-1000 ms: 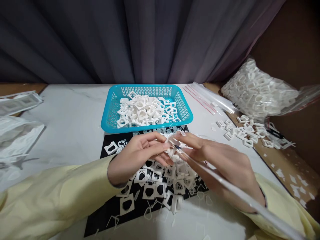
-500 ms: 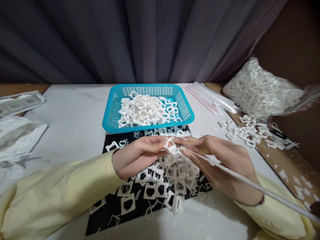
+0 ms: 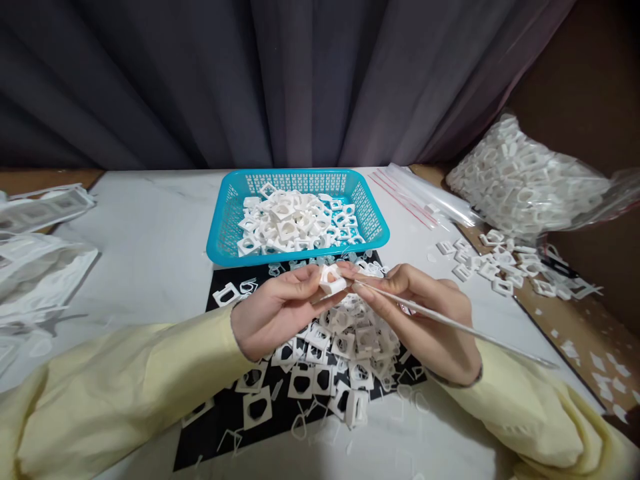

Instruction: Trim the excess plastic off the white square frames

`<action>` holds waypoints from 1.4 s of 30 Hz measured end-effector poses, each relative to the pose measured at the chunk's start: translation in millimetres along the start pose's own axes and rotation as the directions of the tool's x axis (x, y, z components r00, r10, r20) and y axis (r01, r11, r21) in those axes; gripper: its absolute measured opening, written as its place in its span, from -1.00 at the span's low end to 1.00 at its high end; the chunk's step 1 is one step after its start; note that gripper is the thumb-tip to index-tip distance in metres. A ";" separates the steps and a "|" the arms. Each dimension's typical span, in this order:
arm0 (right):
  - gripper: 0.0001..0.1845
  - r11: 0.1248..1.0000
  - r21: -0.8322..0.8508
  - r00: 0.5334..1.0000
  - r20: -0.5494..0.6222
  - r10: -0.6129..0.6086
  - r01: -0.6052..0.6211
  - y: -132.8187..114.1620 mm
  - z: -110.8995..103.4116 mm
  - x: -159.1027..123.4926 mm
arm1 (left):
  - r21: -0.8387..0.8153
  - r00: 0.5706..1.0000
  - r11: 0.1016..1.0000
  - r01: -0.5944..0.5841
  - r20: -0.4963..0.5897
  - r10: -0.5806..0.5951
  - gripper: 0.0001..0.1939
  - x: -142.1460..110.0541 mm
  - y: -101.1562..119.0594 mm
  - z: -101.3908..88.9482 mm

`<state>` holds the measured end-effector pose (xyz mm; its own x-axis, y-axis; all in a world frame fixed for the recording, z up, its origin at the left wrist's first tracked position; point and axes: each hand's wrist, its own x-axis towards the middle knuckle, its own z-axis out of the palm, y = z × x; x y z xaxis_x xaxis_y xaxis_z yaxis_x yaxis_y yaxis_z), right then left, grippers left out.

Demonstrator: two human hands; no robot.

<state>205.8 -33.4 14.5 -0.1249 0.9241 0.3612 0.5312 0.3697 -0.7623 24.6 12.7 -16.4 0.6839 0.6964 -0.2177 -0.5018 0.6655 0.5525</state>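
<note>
My left hand (image 3: 280, 310) is closed in a pinch on a small white square plastic piece (image 3: 331, 280), held just above a heap of the same white pieces (image 3: 350, 340) on a black mat (image 3: 220, 413). My right hand (image 3: 425, 320) is closed on a long thin clear stick (image 3: 465, 327). The stick's tip touches the held piece, and its far end points right. Both sleeves are pale yellow. Behind the hands stands a blue basket (image 3: 225, 227) holding several white pieces.
A clear bag full of white pieces (image 3: 525, 183) lies at the right, with loose pieces (image 3: 500, 267) scattered below it. Empty clear zip bags (image 3: 425, 197) lie beside the basket. Crumpled plastic bags (image 3: 40, 267) sit at the left. A dark curtain hangs behind the table.
Both hands have lifted slightly and drawn together. The white piece now sits higher between the fingertips, and the stick has tilted flatter, towards the right.
</note>
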 end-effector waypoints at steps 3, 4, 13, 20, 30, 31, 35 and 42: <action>-0.80 0.993 0.120 1.000 0.001 0.011 -0.011 1.8 1.5 0.4 | 0.021 0.999 1.000 -0.022 -0.035 0.023 -0.84 1.3 2.5 2.0; -0.83 0.987 0.161 1.000 -0.015 0.004 -0.002 1.8 1.4 0.4 | 0.031 0.998 0.999 -0.028 -0.061 0.030 -0.84 1.6 3.5 2.8; -0.94 0.945 0.238 0.953 -0.153 0.263 -0.223 -9.5 -15.2 9.5 | 0.114 0.995 0.994 0.000 -0.096 0.011 -0.89 -1.9 3.2 4.1; -0.85 0.745 0.535 0.915 0.185 0.358 -0.399 -3.8 -19.1 16.2 | 0.247 0.999 0.969 -0.005 -0.048 0.018 -0.87 -9.8 6.1 8.6; -0.89 0.784 0.512 0.936 0.209 0.281 -0.350 -5.5 -15.8 16.0 | 0.261 0.998 0.965 -0.037 -0.045 0.051 -0.89 -9.9 5.4 7.0; -0.92 0.822 0.477 0.950 0.178 0.256 -0.311 -4.4 -14.9 15.5 | 0.260 0.997 0.965 -0.033 -0.054 0.049 -0.90 -9.8 5.3 6.7; -0.86 0.845 0.475 0.969 0.142 0.201 -0.245 -4.3 -10.6 12.9 | 0.282 0.997 0.959 0.013 -0.077 0.009 -0.89 -10.5 4.6 6.9; -0.74 0.857 0.464 0.971 0.176 0.162 -0.226 -11.0 -7.1 10.0 | 0.280 0.997 0.958 0.056 -0.074 -0.036 -0.84 -12.8 2.3 8.0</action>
<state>204.7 -28.9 30.3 -0.1827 0.9741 0.1332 0.0948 0.1523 -0.9838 19.0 3.2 -5.9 0.6604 0.6899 -0.2966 -0.2947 0.6014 0.7426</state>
